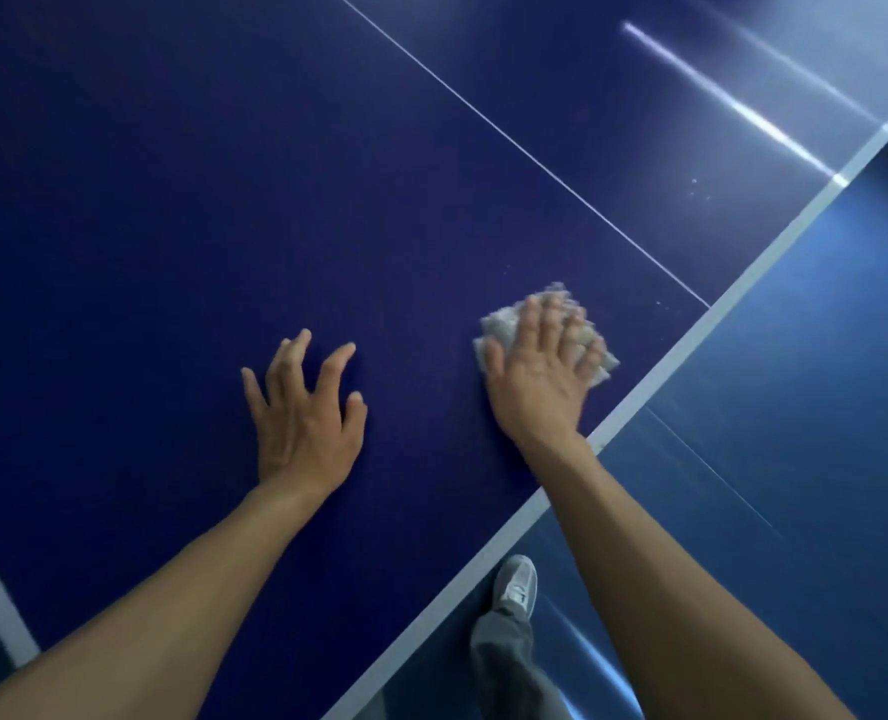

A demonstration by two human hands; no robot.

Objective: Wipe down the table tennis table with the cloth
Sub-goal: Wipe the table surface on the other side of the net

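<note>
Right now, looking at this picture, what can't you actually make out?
Head view: the pale crumpled cloth is mostly covered by the right hand and motion-blurred, so its full shape is hidden.
The dark blue table tennis table has its far end cut off by the frame's edge.
Only one white shoe shows; the other foot is unseen.

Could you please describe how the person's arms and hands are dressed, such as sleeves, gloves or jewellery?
Both forearms are bare as far as the frame shows, with no sleeve in view. The left hand and right hand wear no gloves, and no watch, bracelet or ring is visible on either.
</note>
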